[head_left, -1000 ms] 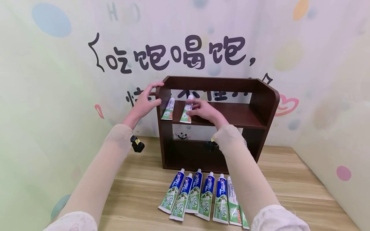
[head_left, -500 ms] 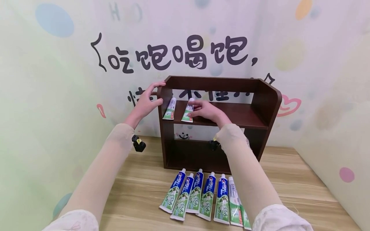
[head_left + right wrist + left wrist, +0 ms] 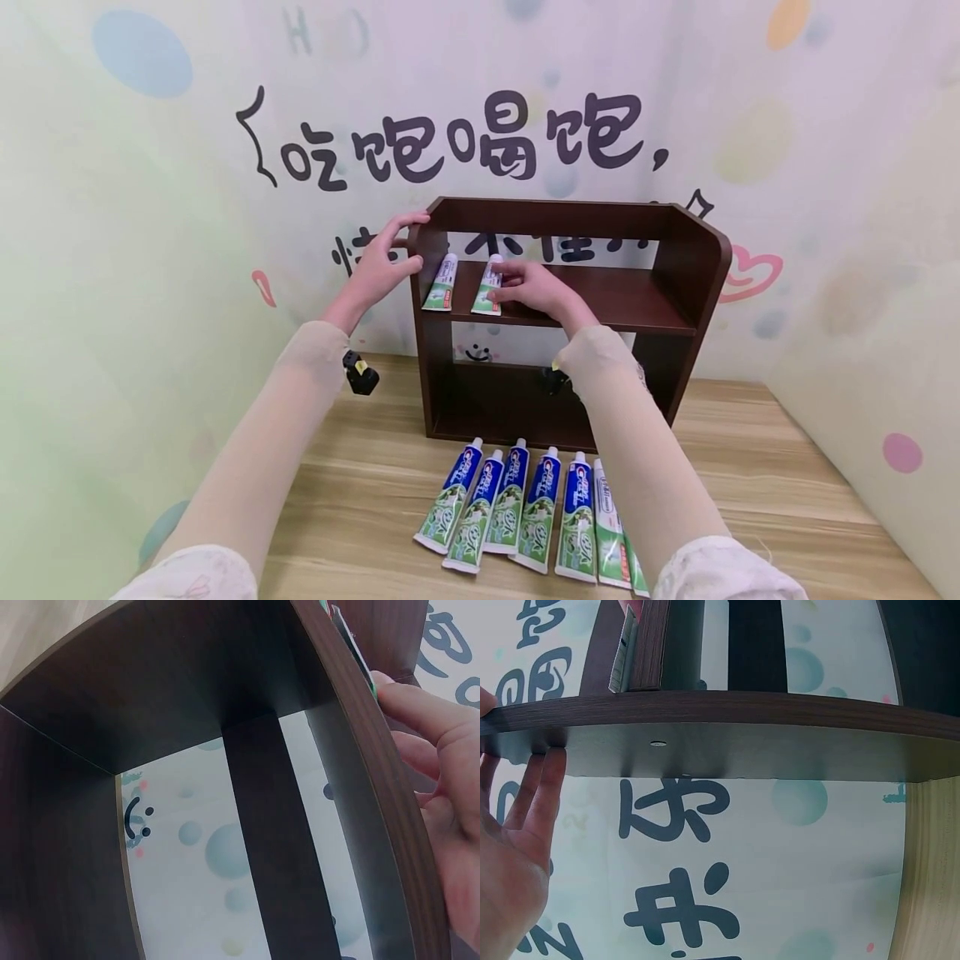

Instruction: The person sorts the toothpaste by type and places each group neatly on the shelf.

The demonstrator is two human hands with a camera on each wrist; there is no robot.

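Note:
On the upper board of a dark brown two-tier shelf (image 3: 600, 300), a white and green toothpaste tube (image 3: 486, 292) lies with its cap toward the back. My right hand (image 3: 542, 290) holds this tube by its right edge, thumb and fingers bent at it; in the right wrist view the fingers reach over the board's front edge. A second toothpaste tube (image 3: 441, 285) lies to its left, beside the side panel. My left hand (image 3: 378, 265) grips the shelf's left side panel near the top, with fingertips on its outer face in the left wrist view.
In front of the shelf, several blue and green toothpaste tubes (image 3: 536, 512) lie fanned out on the wooden table (image 3: 345, 500). White and green tubes (image 3: 611, 525) lie at their right, partly hidden by my right forearm. A printed wall (image 3: 465, 67) stands behind.
The right-hand tube has slid slightly back on the upper board, with my right hand on it. My left hand stays on the side panel. The whole view has shifted a little.

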